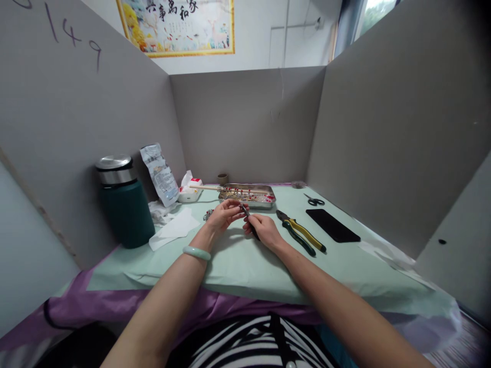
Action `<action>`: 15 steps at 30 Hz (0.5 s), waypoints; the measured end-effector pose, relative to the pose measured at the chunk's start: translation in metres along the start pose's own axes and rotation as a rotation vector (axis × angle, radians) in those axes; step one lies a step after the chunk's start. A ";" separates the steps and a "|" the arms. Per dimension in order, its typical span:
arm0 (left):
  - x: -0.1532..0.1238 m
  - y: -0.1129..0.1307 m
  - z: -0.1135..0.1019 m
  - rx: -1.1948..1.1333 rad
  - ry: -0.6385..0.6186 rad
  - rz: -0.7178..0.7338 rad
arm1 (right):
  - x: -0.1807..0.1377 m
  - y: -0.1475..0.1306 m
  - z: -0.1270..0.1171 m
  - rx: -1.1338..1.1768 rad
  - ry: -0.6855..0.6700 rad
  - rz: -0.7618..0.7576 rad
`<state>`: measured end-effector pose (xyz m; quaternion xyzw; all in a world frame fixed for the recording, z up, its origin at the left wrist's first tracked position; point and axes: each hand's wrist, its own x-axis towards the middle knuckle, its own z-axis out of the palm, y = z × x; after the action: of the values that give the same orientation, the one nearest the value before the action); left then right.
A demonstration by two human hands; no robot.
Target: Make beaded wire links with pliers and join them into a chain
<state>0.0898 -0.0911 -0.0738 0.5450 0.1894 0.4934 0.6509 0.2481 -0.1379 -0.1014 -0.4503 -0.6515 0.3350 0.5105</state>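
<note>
My left hand [224, 214] is pinched shut on a tiny piece I cannot make out, held just above the pale green table cover [245, 266]. A jade-coloured bangle [197, 252] sits on that wrist. My right hand [263, 230] is closed round a small dark-handled pliers [248, 217], whose tip meets the left fingertips. Behind both hands lies a metal tray [268, 202] of small beads, with a wooden stick [215, 188] resting across its left end.
Yellow-and-green pliers [301, 232], a black phone [332, 225] and small scissors [314, 201] lie to the right. A dark green flask [125, 204], a foil packet [159, 174], tissues [174, 227] and a small white box [191, 190] stand at left. Grey partitions enclose three sides.
</note>
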 end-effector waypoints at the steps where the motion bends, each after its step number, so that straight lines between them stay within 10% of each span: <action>1: 0.000 0.000 0.000 -0.003 -0.003 -0.001 | 0.000 0.001 0.000 -0.018 -0.004 -0.010; 15: -0.003 0.001 0.003 0.022 -0.120 0.070 | -0.005 -0.002 -0.004 -0.462 0.125 -0.258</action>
<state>0.0906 -0.0954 -0.0729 0.5871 0.1364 0.4804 0.6371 0.2517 -0.1435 -0.1007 -0.4879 -0.7299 0.0814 0.4718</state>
